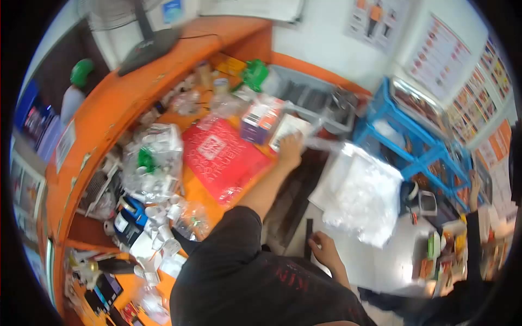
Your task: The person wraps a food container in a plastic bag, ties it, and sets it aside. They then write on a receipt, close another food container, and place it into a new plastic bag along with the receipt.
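My left hand [291,151] reaches forward over the orange counter. Its fingers are bent over the near edge of a flat white box [285,132], blurred by motion. Just left of that box stands an orange, white and purple carton [261,118]. A red printed bag [220,155] lies flat beside my forearm. Close to my waist hangs my right hand [324,251], its fingers loosely curled with nothing visible in them. A dark narrow strip [309,239] runs beside its fingertips.
Clear plastic bags [365,198] lie on a pale metal surface at right. Behind them stands a blue rack [405,136]; grey bins [304,89] sit at the back. Plastic-wrapped goods [152,157] and paper cups [160,233] crowd the left. Another person's dark sleeve [474,247] shows at right.
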`<state>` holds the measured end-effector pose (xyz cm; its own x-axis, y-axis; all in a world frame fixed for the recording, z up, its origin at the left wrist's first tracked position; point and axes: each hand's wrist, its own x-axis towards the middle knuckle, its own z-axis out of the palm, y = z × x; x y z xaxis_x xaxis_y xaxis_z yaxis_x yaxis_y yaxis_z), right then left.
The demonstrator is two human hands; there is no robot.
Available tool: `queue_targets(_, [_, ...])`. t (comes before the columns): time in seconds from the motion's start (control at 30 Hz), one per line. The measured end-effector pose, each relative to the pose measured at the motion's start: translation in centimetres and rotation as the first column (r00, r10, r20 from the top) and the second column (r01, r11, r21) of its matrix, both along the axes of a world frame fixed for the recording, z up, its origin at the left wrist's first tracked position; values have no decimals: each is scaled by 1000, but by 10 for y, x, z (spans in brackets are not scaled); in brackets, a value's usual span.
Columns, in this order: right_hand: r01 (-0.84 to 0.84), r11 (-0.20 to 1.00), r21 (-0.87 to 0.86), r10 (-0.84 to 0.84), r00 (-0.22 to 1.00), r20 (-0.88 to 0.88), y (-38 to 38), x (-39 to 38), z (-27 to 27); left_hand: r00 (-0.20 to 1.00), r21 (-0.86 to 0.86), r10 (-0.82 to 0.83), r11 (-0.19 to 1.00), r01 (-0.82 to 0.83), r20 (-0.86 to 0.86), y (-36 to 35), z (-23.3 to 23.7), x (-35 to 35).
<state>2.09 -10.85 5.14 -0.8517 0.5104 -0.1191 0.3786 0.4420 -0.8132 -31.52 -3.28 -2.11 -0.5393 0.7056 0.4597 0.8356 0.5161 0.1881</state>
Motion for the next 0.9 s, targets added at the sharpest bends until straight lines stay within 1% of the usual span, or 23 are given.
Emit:
queue_targets(0.03, [6, 1000, 11, -6, 1000, 12, 2, 4, -12, 996, 26, -21, 999, 19, 84, -14, 21, 7])
queue_targets(0.07, [2, 1000, 4, -2, 1000, 12, 2, 5, -19, 988, 73, -57, 996, 47, 145, -21, 26, 6])
queue_targets(0.1, [-12, 1000, -2, 12, 1000, 21, 4, 5, -19, 972, 252, -201, 954, 165, 126, -29, 27, 2])
queue_targets(0.13, [-31, 999, -20, 32, 999, 31, 2, 4, -13, 950, 176, -204, 970, 165, 235, -35, 53, 6])
queue_targets(0.2, [-101, 994, -33, 102, 994, 37, -1, -6, -13, 952, 334, -252, 924, 184, 173, -52, 85, 8])
queue_targets(0.23, [-128, 992, -14, 128, 991, 41, 0, -10, -16, 945, 298, -265, 933, 201, 193, -69, 117, 12])
queue_targets(0.3, [-172, 985, 7, 171, 984, 39, 1, -21, -15, 952, 436, -262, 884, 170, 159, -106, 174, 23])
queue_targets(0.37, [-237, 971, -15, 238, 970, 40, -1, -36, -13, 976, 419, -188, 899, 126, 110, -161, 245, 29])
queue_targets(0.4, [-259, 966, -21, 259, 965, 34, -1, -43, -12, 995, 398, -97, 914, 80, 22, -190, 275, 28])
queue_targets(0.43, [-306, 952, 25, 306, 952, 15, 0, -51, -11, 998, 381, -8, 924, 33, -67, -218, 300, 25])
queue_targets(0.47, [-348, 935, 73, 349, 937, -2, 0, -58, -10, 976, 371, 135, 926, -64, -169, -245, 319, 16])
queue_targets(0.5, [-359, 931, 71, 361, 933, -8, 0, -64, -8, 925, 371, 268, 915, -157, -270, -271, 339, 8])
queue_targets(0.53, [-379, 922, 83, 383, 923, -33, -1, -69, -7, 893, 273, 412, 893, -357, -180, -296, 364, 6])
queue_targets(0.57, [-395, 913, 98, 402, 914, -56, -2, -73, -7, 820, 311, 547, 819, -483, -169, -314, 376, -6])
queue_targets(0.6, [-398, 912, 99, 404, 912, -62, -3, -74, -6, 722, 361, 637, 762, -537, -269, -337, 375, -37])
queue_targets(0.63, [-403, 911, 86, 409, 911, -59, -4, -75, -6, 585, 394, 764, 643, -656, -273, -357, 381, -56])
queue_targets(0.7, [-398, 915, 70, 402, 914, -54, -6, -74, -8, 385, 356, 897, 439, -825, -216, -399, 387, -100])
queue_targets(0.73, [-405, 912, 63, 408, 913, -31, -7, -70, -11, 319, 420, 912, 404, -813, -259, -432, 373, -141])
queue_targets(0.77, [-408, 911, 55, 409, 912, -8, -8, -68, -14, 322, 245, 936, 348, -905, -142, -464, 371, -174])
queue_targets(0.8, [-389, 920, 46, 390, 921, -8, -7, -68, -17, 262, 257, 953, 294, -921, -152, -485, 364, -185])
queue_targets(0.83, [-403, 912, 77, 401, 915, 34, -4, -67, -23, 145, 338, 946, 243, -909, -289, -512, 353, -214])
queue_targets(0.87, [-403, 910, 94, 396, 915, 81, -2, -60, -31, 88, 335, 937, 208, -919, -338, -529, 346, -230])
queue_targets(0.9, [-405, 905, 134, 393, 914, 103, -2, -57, -33, 70, 393, 859, 302, -868, -507, -566, 327, -265])
